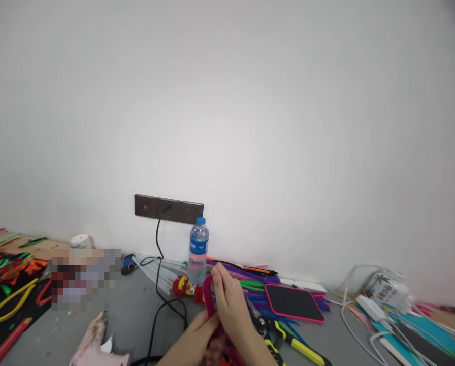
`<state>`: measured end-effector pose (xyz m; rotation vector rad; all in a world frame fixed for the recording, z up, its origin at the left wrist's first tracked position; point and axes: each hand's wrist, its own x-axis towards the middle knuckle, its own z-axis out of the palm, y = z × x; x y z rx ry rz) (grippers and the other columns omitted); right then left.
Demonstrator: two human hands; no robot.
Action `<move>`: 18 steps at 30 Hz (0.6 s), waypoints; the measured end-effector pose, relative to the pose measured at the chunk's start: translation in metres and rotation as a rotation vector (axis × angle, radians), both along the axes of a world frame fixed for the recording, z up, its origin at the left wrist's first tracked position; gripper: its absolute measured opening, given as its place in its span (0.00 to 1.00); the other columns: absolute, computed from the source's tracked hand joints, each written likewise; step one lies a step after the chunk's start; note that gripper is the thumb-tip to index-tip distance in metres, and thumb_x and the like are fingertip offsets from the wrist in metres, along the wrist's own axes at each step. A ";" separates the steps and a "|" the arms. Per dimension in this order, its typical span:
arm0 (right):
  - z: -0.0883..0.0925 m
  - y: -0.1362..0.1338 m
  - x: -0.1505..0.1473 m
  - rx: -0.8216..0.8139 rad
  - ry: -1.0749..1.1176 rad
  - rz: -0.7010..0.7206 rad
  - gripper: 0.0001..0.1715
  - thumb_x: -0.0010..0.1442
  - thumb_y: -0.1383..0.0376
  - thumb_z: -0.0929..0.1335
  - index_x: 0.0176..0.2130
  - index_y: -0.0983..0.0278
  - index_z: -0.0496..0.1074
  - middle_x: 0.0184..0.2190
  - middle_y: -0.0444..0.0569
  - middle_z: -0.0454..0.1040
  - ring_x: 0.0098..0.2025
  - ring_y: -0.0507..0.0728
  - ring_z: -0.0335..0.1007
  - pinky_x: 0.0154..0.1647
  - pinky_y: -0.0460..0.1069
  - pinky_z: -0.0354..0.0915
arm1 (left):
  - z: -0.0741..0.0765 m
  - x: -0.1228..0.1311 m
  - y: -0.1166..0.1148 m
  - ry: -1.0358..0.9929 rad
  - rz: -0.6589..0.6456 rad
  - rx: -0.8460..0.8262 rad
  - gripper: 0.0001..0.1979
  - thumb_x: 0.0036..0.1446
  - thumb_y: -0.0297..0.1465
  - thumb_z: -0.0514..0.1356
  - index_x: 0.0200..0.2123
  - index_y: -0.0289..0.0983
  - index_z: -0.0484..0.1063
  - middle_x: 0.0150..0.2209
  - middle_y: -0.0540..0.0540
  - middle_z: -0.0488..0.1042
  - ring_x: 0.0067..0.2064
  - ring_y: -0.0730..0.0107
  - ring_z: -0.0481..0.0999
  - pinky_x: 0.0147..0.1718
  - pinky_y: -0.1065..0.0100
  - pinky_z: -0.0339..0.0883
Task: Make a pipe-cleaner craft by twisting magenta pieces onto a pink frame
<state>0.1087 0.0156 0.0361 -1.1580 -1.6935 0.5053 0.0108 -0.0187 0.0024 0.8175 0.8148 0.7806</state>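
A magenta pipe cleaner [208, 296] curves in a loop between my hands at the lower middle of the head view. My right hand [229, 300] is closed on it, thumb and fingers pressed together near its upper bend. Lower and to the left, my left hand [199, 335] also pinches the pipe cleaner, with some fingers hidden below the right wrist. Just behind them lies a red fuzzy figure [180, 287] with yellow parts and a small eye. Yellow-and-black pliers [265, 323] rest right of my right wrist.
A water bottle [199, 249] stands by the wall beneath a dark socket strip [168, 209], with a black cable [157, 274] running down. A pink-edged phone [294, 303] lies over purple pipe cleaners. White cables [345, 320] spread rightward; a pink torn-looking piece [94, 351] lies front left.
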 end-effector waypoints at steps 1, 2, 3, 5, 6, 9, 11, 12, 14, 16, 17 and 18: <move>0.000 0.002 0.001 -0.037 0.060 0.035 0.22 0.67 0.51 0.55 0.28 0.60 0.60 0.20 0.39 0.58 0.22 0.53 0.54 0.25 0.47 0.49 | 0.000 0.000 0.000 0.011 0.006 -0.020 0.35 0.26 0.63 0.64 0.24 0.40 0.61 0.11 0.63 0.55 0.13 0.85 0.45 0.14 0.75 0.36; 0.001 0.004 0.002 -0.085 0.128 0.081 0.23 0.66 0.49 0.55 0.27 0.60 0.58 0.19 0.39 0.57 0.22 0.52 0.54 0.24 0.47 0.50 | 0.001 0.000 0.001 0.013 0.007 -0.035 0.35 0.26 0.63 0.64 0.24 0.39 0.60 0.11 0.63 0.54 0.13 0.85 0.44 0.15 0.75 0.34; 0.003 0.007 0.004 -0.142 0.194 0.136 0.25 0.65 0.46 0.56 0.25 0.60 0.57 0.19 0.38 0.56 0.22 0.52 0.53 0.24 0.46 0.51 | 0.001 -0.001 0.001 0.007 0.001 -0.044 0.35 0.27 0.63 0.63 0.24 0.39 0.61 0.11 0.64 0.53 0.13 0.86 0.43 0.15 0.74 0.34; 0.009 0.010 0.009 -0.267 0.301 0.264 0.29 0.61 0.41 0.59 0.23 0.61 0.59 0.18 0.39 0.57 0.22 0.51 0.54 0.25 0.46 0.54 | 0.002 -0.003 0.002 -0.027 -0.026 -0.050 0.34 0.29 0.63 0.63 0.23 0.40 0.60 0.10 0.64 0.51 0.13 0.85 0.43 0.15 0.74 0.33; 0.014 0.010 0.012 -0.329 0.335 0.341 0.31 0.59 0.41 0.60 0.22 0.62 0.61 0.19 0.40 0.60 0.22 0.52 0.56 0.26 0.46 0.56 | 0.001 -0.005 0.002 -0.051 -0.038 -0.039 0.33 0.30 0.62 0.63 0.23 0.40 0.59 0.11 0.64 0.51 0.13 0.85 0.42 0.15 0.74 0.33; 0.027 0.004 0.021 -0.492 0.442 0.637 0.29 0.61 0.46 0.62 0.24 0.66 0.70 0.25 0.47 0.69 0.29 0.53 0.65 0.37 0.48 0.62 | -0.004 -0.009 0.005 -0.091 -0.109 0.103 0.31 0.34 0.58 0.66 0.23 0.41 0.56 0.11 0.64 0.52 0.13 0.84 0.44 0.15 0.73 0.34; 0.032 -0.002 0.024 -0.562 0.495 0.832 0.29 0.61 0.47 0.63 0.26 0.67 0.74 0.28 0.50 0.72 0.32 0.55 0.69 0.41 0.49 0.64 | -0.010 -0.011 0.006 -0.095 -0.198 0.242 0.29 0.36 0.54 0.69 0.25 0.41 0.58 0.11 0.63 0.53 0.13 0.83 0.47 0.15 0.72 0.35; 0.033 -0.004 0.026 -0.587 0.508 0.905 0.29 0.61 0.46 0.63 0.26 0.68 0.75 0.29 0.52 0.73 0.33 0.55 0.70 0.40 0.49 0.64 | -0.014 -0.011 0.007 -0.111 -0.217 0.272 0.28 0.38 0.52 0.69 0.26 0.40 0.59 0.12 0.63 0.53 0.14 0.83 0.47 0.16 0.72 0.36; 0.032 -0.007 0.026 -0.591 0.512 0.979 0.31 0.59 0.45 0.64 0.25 0.68 0.76 0.29 0.52 0.74 0.32 0.56 0.71 0.37 0.49 0.65 | -0.020 -0.010 0.006 -0.135 -0.211 0.294 0.26 0.40 0.50 0.70 0.30 0.40 0.62 0.14 0.63 0.55 0.15 0.83 0.48 0.17 0.72 0.40; 0.029 -0.007 0.026 -0.555 0.493 0.982 0.31 0.58 0.44 0.65 0.24 0.68 0.76 0.28 0.51 0.73 0.30 0.55 0.71 0.34 0.48 0.65 | -0.024 -0.009 0.005 -0.148 -0.186 0.278 0.25 0.42 0.50 0.69 0.33 0.39 0.64 0.16 0.61 0.55 0.17 0.82 0.51 0.20 0.72 0.43; 0.029 -0.006 0.025 -0.527 0.474 0.963 0.31 0.58 0.45 0.65 0.24 0.68 0.76 0.26 0.50 0.72 0.29 0.54 0.71 0.34 0.47 0.65 | -0.025 -0.009 0.004 -0.149 -0.189 0.263 0.25 0.43 0.50 0.68 0.32 0.39 0.64 0.16 0.61 0.55 0.17 0.81 0.52 0.20 0.72 0.43; 0.028 -0.005 0.024 -0.506 0.448 0.936 0.31 0.59 0.46 0.65 0.24 0.68 0.76 0.25 0.49 0.72 0.27 0.53 0.70 0.33 0.47 0.65 | -0.025 -0.010 0.004 -0.152 -0.203 0.245 0.25 0.44 0.51 0.67 0.31 0.39 0.64 0.16 0.61 0.55 0.17 0.81 0.52 0.20 0.71 0.43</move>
